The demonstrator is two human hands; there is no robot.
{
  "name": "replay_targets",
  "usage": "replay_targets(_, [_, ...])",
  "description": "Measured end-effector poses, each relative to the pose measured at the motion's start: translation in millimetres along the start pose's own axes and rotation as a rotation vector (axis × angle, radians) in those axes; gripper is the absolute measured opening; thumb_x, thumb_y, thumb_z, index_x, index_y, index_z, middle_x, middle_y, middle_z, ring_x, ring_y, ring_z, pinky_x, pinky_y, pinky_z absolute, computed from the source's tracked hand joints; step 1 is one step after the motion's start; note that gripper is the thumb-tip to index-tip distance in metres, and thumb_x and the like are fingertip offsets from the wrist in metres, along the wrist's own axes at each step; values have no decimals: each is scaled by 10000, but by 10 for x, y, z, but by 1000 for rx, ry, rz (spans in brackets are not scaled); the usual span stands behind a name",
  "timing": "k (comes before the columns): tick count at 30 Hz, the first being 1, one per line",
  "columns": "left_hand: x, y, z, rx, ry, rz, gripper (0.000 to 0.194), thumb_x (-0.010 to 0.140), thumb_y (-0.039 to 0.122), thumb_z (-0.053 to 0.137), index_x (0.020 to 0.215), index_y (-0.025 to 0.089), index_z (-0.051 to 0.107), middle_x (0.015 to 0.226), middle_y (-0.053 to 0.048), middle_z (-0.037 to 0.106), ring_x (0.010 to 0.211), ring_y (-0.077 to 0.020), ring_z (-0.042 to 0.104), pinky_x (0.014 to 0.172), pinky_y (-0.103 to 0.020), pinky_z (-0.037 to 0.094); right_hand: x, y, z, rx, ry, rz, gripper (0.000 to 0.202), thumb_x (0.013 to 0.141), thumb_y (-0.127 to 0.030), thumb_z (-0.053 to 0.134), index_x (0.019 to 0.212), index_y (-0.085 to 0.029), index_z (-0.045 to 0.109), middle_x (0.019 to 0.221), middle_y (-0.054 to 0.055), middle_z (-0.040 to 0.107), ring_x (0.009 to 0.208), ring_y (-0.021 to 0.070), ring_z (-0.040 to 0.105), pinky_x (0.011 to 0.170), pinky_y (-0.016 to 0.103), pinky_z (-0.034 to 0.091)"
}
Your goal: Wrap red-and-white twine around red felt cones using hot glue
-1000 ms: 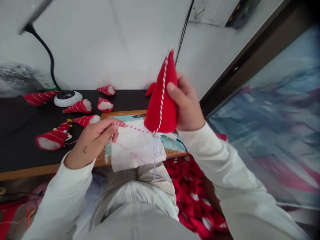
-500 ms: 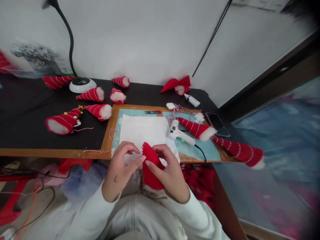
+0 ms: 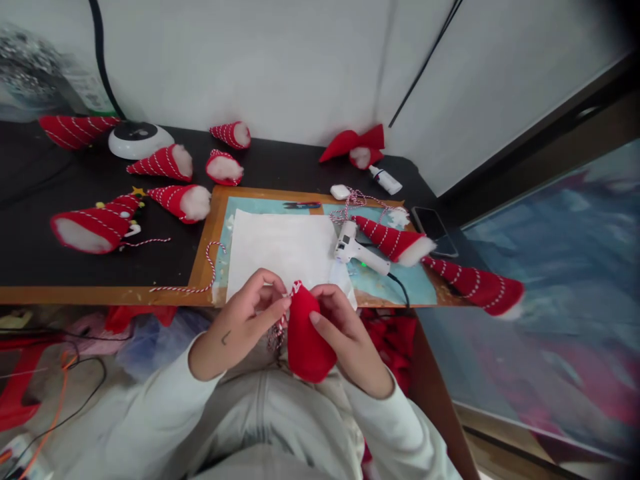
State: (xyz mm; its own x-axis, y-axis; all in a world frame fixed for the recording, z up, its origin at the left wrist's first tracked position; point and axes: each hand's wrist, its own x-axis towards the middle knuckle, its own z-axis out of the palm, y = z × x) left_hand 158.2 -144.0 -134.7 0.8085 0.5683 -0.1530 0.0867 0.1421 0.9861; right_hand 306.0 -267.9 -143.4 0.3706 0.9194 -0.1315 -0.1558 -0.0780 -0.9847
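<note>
Head view: red felt cone [image 3: 311,343], above lap [image 3: 260,417]; presumably light, soft, squashable, best held by its sides. Right hand [image 3: 353,337] grips its flank; left hand [image 3: 245,327] pinches striped cord [image 3: 297,287] near its tip.

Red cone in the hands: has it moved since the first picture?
Yes: the red cone has come down, from overlapping the wall to overlapping the desk's front edge.

R hand [image 3: 353,340] grips red cone [image 3: 307,340], L hand [image 3: 245,323] pinches cord [image 3: 281,325] nr its tip, w/ glue gun [image 3: 364,255] on mat [image 3: 413,283], other cones [image 3: 161,161] on counter [image 3: 280,170].
</note>
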Motion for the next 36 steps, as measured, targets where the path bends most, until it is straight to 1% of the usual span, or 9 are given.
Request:
replay_targets(6, [-5,120,-28,192,-69,-43,60,902,273,550,881,217,542,895,-4,584,831,-152,564,695,-263,453,-15,-23,-84,214,-105,270,306,827,-473,675,1040,-272,584,954,13,678,802,190,641,745,325,518])
replay_targets(9, [-10,140,-13,91,-85,-82,95,894,312,531,870,221,521,843,2,557,777,-151,529,665,-272,432,-35,-20,-73,247,-162,289,465,743,-552,738,1063,-266,560,947,22,662,801,202,637,737,336,520])
replay_targets(12, [-6,145,9,-54,-106,-117,122,864,327,543,833,211,519,802,6,534,748,-145,490,671,-280,406,-61,-8,-33,192,-185,239,538,654,-493,849,1014,-277,513,893,-15,623,719,157,585,664,284,488])
replay_targets(15, [3,143,24,-155,-107,-167,118,837,308,557,806,200,522,794,6,518,757,-141,472,697,-286,389,-71,0,-6,107,-128,195,411,738,-457,809,956,-273,515,852,-36,610,700,140,562,686,278,479])
replay_targets(18, [10,127,15,-235,-84,-154,139,851,319,548,801,203,490,789,5,552,763,-141,498,729,-298,402,-64,12,-21,-42,-67,112,289,832,-463,726,994,-251,616,970,14,656,888,184,610,834,317,485])
replay_targets(21, [11,113,-8,-177,-142,-100,150,918,343,509,855,219,455,694,26,562,711,-142,514,728,-307,416,-65,52,-49,-107,-26,59,306,882,-465,672,1109,-260,662,1142,54,667,1051,221,610,921,337,471])
replay_targets(25, [-1,103,-17,-36,-171,-83,166,957,381,515,930,221,479,690,48,490,637,-114,442,625,-268,373,-92,101,-33,69,29,111,381,890,-481,639,1224,-314,565,1090,26,687,900,200,642,797,311,512])
replay_targets(32, [-26,20,3,-92,-185,-88,292,905,395,644,1121,237,526,901,4,532,787,-128,502,685,-254,421,-107,55,43,256,-30,264,327,808,-513,666,1009,-282,552,865,-11,634,722,186,594,701,297,482])
replay_targets(36, [-28,30,-3,-96,-98,-47,236,903,413,645,981,207,560,823,19,520,733,-115,487,655,-244,406,-102,62,48,272,-24,284,346,789,-514,674,1008,-279,546,854,-12,639,702,185,590,690,297,473])
